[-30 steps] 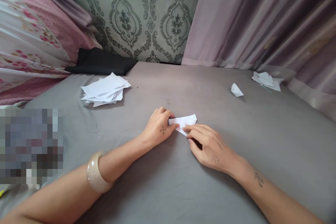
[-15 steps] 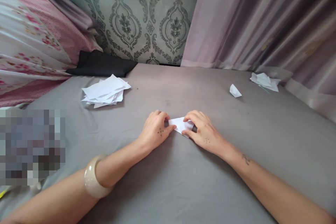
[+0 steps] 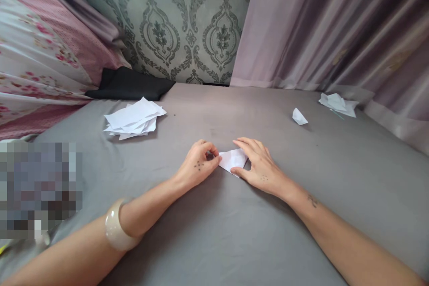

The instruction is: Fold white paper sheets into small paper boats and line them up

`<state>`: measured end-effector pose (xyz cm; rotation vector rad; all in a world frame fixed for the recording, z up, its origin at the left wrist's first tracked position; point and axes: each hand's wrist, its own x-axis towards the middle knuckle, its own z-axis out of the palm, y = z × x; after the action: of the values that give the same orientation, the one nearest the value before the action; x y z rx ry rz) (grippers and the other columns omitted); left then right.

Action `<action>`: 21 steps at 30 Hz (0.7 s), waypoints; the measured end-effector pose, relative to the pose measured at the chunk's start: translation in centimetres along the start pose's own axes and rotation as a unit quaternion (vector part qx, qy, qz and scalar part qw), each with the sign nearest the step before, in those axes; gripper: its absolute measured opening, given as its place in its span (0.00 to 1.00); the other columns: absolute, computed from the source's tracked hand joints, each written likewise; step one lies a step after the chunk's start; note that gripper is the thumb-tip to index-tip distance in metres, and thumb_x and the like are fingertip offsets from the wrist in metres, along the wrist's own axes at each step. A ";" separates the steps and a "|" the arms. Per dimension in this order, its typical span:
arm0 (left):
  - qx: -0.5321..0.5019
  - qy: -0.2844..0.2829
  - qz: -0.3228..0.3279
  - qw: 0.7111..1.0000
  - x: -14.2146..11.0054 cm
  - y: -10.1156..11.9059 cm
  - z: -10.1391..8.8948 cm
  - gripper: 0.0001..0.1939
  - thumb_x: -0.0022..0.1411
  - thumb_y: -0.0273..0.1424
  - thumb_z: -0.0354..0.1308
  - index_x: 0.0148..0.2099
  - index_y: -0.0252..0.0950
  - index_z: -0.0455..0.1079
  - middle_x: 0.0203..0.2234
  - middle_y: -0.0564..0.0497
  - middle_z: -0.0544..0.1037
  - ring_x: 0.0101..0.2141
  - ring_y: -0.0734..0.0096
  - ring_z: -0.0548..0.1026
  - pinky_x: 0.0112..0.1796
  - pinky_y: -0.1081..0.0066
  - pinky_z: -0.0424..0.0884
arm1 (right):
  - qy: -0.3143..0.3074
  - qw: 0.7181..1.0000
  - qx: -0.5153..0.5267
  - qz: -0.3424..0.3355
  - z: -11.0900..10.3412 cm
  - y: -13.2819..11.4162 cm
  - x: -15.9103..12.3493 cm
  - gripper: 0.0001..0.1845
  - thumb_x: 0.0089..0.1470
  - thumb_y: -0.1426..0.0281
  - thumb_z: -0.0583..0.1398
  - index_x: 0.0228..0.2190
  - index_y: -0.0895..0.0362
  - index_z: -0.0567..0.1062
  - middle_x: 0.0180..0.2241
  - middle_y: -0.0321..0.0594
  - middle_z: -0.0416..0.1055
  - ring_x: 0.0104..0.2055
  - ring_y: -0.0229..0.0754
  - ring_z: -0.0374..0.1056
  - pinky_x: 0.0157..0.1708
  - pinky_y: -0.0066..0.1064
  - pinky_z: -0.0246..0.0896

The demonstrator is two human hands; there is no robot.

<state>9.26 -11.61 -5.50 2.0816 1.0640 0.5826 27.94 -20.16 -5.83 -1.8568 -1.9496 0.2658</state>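
A small folded piece of white paper [image 3: 232,159] lies on the grey sheet [image 3: 214,232] in the middle of the view. My left hand [image 3: 197,166] pinches its left end between thumb and fingers. My right hand [image 3: 258,164] rests on its right end, fingers pressed flat on the paper and thumb at its lower edge. A pale bangle [image 3: 115,232] sits on my left wrist.
A loose stack of white paper sheets [image 3: 134,118] lies at the back left beside a black cloth [image 3: 129,84]. A small folded paper piece [image 3: 299,117] and a crumpled paper heap [image 3: 338,104] lie at the back right. Curtains and patterned wall close the far side.
My right hand has moved up from below the paper onto its right end and now presses it flat. My left hand has kept its hold on the left end.
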 end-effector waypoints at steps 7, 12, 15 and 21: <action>0.034 -0.042 0.060 0.997 -0.2 0.7 0.0 0.03 0.53 0.28 0.55 0.33 0.38 0.68 0.29 0.53 0.73 0.35 0.66 0.69 0.43 0.62 0.64 | -0.013 1.000 0.011 -0.015 -0.2 0.4 0.4 0.28 0.47 0.60 0.63 0.50 0.49 0.67 0.59 0.42 0.57 0.61 0.52 0.50 0.58 0.49 0.48; 0.038 -0.073 0.048 0.995 0.4 0.4 0.2 0.11 0.55 0.32 0.58 0.42 0.39 0.71 0.33 0.51 0.76 0.38 0.63 0.70 0.43 0.62 0.64 | 0.002 0.999 0.026 -0.022 -0.2 0.7 0.8 0.22 0.43 0.60 0.66 0.41 0.50 0.71 0.53 0.42 0.62 0.57 0.53 0.55 0.53 0.49 0.53; 0.037 -0.093 0.042 0.994 0.7 0.5 0.2 0.08 0.56 0.34 0.57 0.36 0.38 0.74 0.29 0.52 0.75 0.37 0.63 0.70 0.40 0.66 0.64 | -0.002 0.999 0.045 -0.011 -0.3 1.0 1.2 0.20 0.40 0.61 0.67 0.37 0.51 0.71 0.48 0.41 0.65 0.51 0.50 0.58 0.49 0.46 0.56; 0.000 -0.102 0.044 0.994 1.7 -0.1 0.3 0.09 0.56 0.34 0.55 0.34 0.38 0.76 0.25 0.54 0.75 0.30 0.70 0.70 0.36 0.70 0.64 | -0.016 0.992 0.121 0.024 -0.8 1.6 2.0 0.05 0.46 0.65 0.64 0.29 0.52 0.75 0.37 0.35 0.71 0.42 0.43 0.64 0.45 0.39 0.56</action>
<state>10.36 -10.28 -5.61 2.1441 0.8596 0.4009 29.70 -18.17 -5.38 -1.7520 -1.8054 0.5244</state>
